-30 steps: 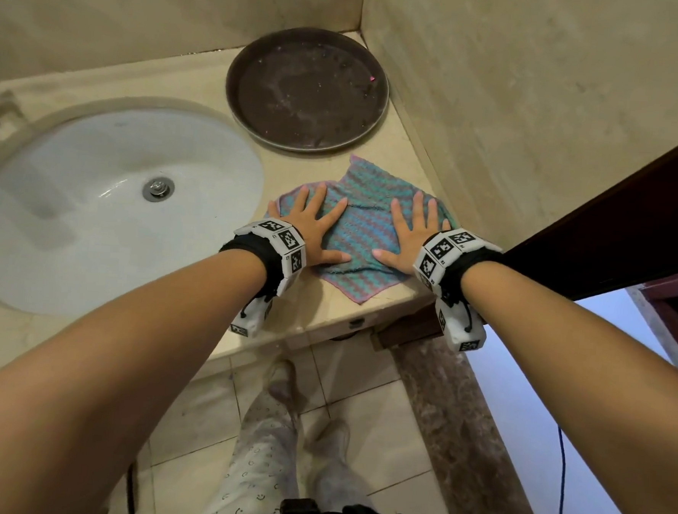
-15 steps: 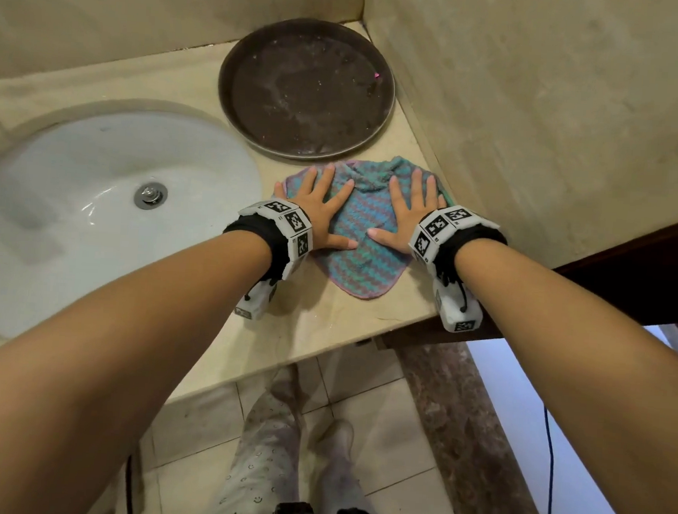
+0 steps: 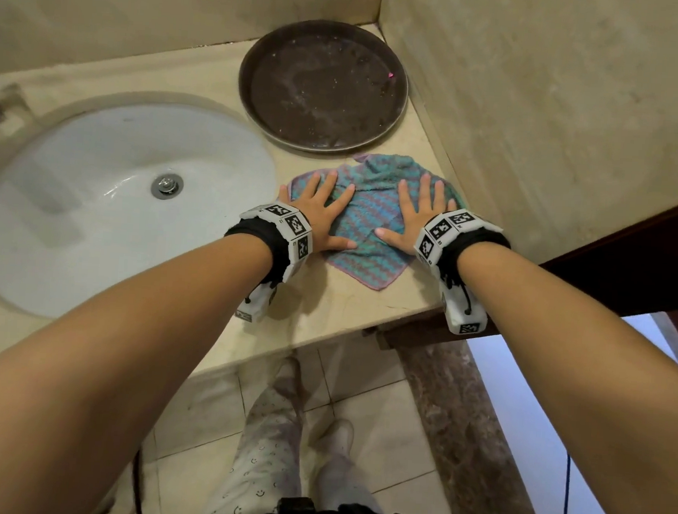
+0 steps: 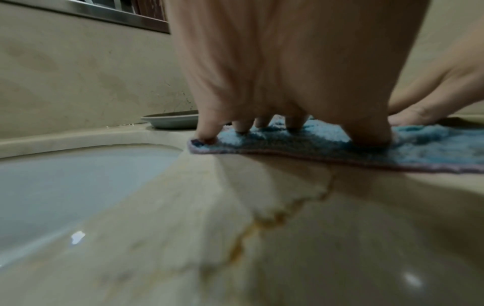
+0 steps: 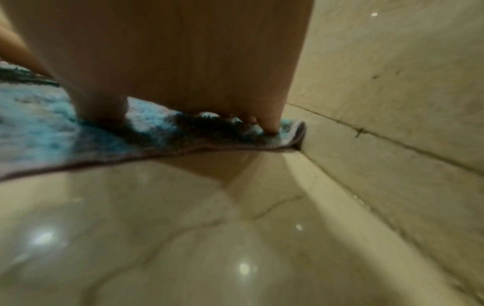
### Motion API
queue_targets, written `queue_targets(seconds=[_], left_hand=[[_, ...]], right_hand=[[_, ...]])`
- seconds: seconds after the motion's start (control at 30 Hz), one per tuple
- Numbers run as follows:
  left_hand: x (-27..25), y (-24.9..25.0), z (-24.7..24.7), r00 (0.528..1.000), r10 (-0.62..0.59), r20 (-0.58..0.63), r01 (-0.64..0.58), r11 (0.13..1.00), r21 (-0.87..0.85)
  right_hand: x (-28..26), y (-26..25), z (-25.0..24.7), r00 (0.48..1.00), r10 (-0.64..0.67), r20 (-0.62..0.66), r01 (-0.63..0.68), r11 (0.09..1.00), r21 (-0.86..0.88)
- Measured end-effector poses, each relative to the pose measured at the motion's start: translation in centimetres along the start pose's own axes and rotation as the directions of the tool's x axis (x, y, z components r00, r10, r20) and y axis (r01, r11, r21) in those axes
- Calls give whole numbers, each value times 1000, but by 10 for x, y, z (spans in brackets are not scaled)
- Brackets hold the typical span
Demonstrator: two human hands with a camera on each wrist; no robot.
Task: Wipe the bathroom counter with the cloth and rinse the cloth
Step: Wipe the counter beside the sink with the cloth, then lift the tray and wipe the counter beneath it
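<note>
A teal and purple cloth (image 3: pixel 371 215) lies flat on the beige marble counter (image 3: pixel 326 307), right of the sink and against the side wall. My left hand (image 3: pixel 320 216) presses flat on its left half with the fingers spread. On its right half my right hand (image 3: pixel 415 217) presses flat in the same way. The left wrist view shows the fingertips (image 4: pixel 207 136) on the cloth (image 4: pixel 327 149) near its edge. In the right wrist view the cloth (image 5: pixel 86 142) reaches the wall, its corner curled up a little. The cloth's far edge is bunched just short of the tray.
A white oval sink (image 3: pixel 106 210) with a metal drain (image 3: pixel 167 186) is set into the counter at left. A round dark tray (image 3: pixel 324 85) sits in the back corner. Beige walls close the back and right side (image 3: pixel 537 110). The counter's front edge (image 3: pixel 316 346) drops to a tiled floor.
Both hands have pushed the cloth away from the counter's front edge toward the tray. Its far edge has bunched up and more bare counter shows in front of it.
</note>
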State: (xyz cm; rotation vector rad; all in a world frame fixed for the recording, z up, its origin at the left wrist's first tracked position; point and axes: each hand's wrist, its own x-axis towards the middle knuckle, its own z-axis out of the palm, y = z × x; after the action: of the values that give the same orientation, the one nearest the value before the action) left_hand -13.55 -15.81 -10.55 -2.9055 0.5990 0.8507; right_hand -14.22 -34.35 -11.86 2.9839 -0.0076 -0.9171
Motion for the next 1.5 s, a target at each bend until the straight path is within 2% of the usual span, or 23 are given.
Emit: queue_targets(seconds=[0.33,0.53,0.9,1.17,1.27,1.33,1.4,1.5], left_hand=[[-53,1,35,999,-37,29,38,999,-26],[-70,5,46,998,-62,25,63,997,-40],[-62,6,42,995,-95,22,96,994,-42],[-39,2,35,996,-85,-5,85,994,-66],[-27,-12,28,996,-41,-76,30,989,-144],[-23,-25,20,972,-64,-227,-18,939,-343],[-18,-38,8,908,-199,-369,-29,848,-529],[-3,-60,-8,829,-434,-352,56,691,-720]], right_hand=[[-53,-20,30,999,-30,44,34,997,-76],[-67,-23,36,997,-51,66,57,995,-88],[-58,-17,33,995,-80,57,82,996,-40],[-24,-10,7,994,-80,75,80,997,2],[-10,-7,-6,993,-77,91,78,997,-10],[-3,-6,-14,992,-77,105,80,997,-22],[4,-6,-23,990,-76,120,78,997,-19],[14,-9,-35,988,-63,140,62,998,11]])
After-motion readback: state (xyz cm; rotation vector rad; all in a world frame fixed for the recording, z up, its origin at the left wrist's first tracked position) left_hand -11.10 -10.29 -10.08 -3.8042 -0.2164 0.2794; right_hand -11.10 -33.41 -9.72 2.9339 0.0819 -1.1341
